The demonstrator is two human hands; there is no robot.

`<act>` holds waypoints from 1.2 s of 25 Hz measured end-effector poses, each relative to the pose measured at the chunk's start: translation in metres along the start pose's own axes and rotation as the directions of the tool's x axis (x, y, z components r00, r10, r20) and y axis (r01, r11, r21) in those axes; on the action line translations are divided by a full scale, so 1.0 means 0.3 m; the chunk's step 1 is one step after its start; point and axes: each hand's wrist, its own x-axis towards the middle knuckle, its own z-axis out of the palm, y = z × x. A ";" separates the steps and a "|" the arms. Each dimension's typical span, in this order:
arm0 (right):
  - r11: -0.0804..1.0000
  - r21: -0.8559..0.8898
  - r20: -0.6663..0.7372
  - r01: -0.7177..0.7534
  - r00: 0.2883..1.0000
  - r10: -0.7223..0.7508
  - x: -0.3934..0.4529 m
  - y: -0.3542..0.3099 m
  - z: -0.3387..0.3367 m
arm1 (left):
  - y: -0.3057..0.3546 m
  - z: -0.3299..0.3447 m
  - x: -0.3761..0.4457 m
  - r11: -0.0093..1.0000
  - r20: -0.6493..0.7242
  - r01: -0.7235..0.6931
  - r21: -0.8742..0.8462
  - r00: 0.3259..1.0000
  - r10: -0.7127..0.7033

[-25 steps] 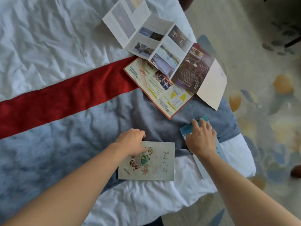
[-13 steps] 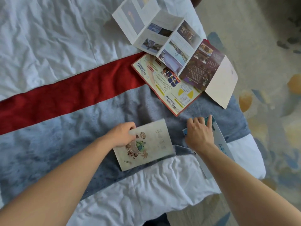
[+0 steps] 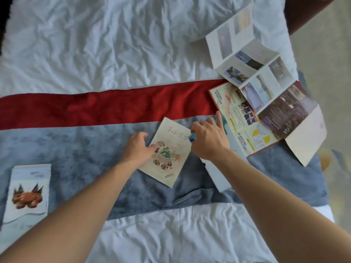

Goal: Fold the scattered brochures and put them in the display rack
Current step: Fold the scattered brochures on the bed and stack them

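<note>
Now the person leans over a bed with a white sheet (image 3: 117, 44), and a red stripe (image 3: 106, 107) and a grey-blue blanket (image 3: 62, 149) run across it. The left hand (image 3: 137, 149) grips the left edge of a folded cream brochure (image 3: 169, 154) with food pictures on it, thumb on top. That brochure lies tilted on the blanket. The right hand (image 3: 208, 141) rests on a blue and white brochure (image 3: 218, 173) just beside the cream one, with one finger pointing out; how it holds the paper I cannot tell. Farther right, an orange-edged brochure (image 3: 245, 122) lies open, and a long unfolded brochure (image 3: 252, 69) with photos lies partly on top of it. Well apart, at the far left, a folded pale brochure (image 3: 26, 192) lies on the blanket.
</note>
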 end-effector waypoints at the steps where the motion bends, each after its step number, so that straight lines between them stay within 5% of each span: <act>1: 1.000 0.027 -0.037 0.002 0.999 -0.001 0.031 -0.033 -0.016 | 0.021 -0.010 -0.003 0.993 0.020 -0.044 -0.106 0.999 0.046; 4: 0.990 0.135 -0.126 -0.032 0.991 0.050 0.115 -0.106 -0.077 | 0.086 -0.033 -0.007 0.954 0.239 -0.051 -0.296 0.963 0.126; 11: 0.923 0.268 0.026 -0.276 0.960 0.280 0.168 -0.110 -0.203 | 0.104 -0.146 -0.005 0.969 0.279 -0.057 -0.238 0.952 0.125; 17: 0.878 0.310 0.080 -0.365 0.930 0.358 0.256 -0.145 -0.313 | 0.193 -0.205 -0.067 0.953 0.613 0.030 -0.302 0.772 0.170; 21: 0.796 0.393 0.159 -0.462 0.886 0.436 0.227 -0.101 -0.296 | 0.238 -0.209 -0.073 0.943 0.523 -0.011 -0.332 0.830 0.194; 24: 0.727 0.446 0.190 -0.522 0.849 0.493 0.205 -0.039 -0.290 | 0.219 -0.237 -0.057 0.934 0.713 0.145 -0.326 0.686 0.143; 26: 0.698 0.463 0.172 -0.546 0.828 0.534 0.205 0.000 -0.298 | 0.223 -0.217 -0.071 0.964 0.773 0.100 -0.246 0.620 0.133; 28: 0.643 0.534 0.163 -0.549 0.813 0.559 0.205 0.019 -0.297 | 0.230 -0.197 -0.073 0.962 0.644 0.022 -0.273 0.747 0.166; 30: 0.592 0.615 0.156 -0.521 0.816 0.557 0.187 0.014 -0.278 | 0.218 -0.213 -0.050 0.933 0.343 -0.017 -0.358 0.928 0.148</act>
